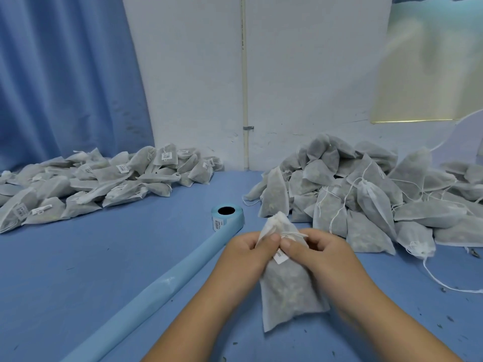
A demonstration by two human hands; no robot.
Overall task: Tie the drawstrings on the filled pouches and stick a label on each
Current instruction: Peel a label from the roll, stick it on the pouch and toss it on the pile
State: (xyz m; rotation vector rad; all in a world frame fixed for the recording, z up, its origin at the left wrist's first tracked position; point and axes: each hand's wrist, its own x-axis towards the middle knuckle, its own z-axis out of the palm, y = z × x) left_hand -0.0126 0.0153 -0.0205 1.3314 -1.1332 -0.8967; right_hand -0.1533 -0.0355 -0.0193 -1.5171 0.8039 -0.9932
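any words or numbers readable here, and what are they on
None can be read.
White sticker on the held white mesh pouch: print blurred.
White stickers on the left heap of grey-white filled pouches: barcode-like marks, too small.
Sticker on the light blue label roll: dark marks, too small.

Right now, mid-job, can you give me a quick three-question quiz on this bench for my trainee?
1. True or false: pouches in the left pile carry white labels.
2. The label roll sits: A) on the table, between the left pile and the right pile; B) on top of a pile; C) in a hand.
3. Fill in: the left hand and the right hand together hold one ____ near its gathered top.
Key: 1 true; 2 A; 3 pouch.
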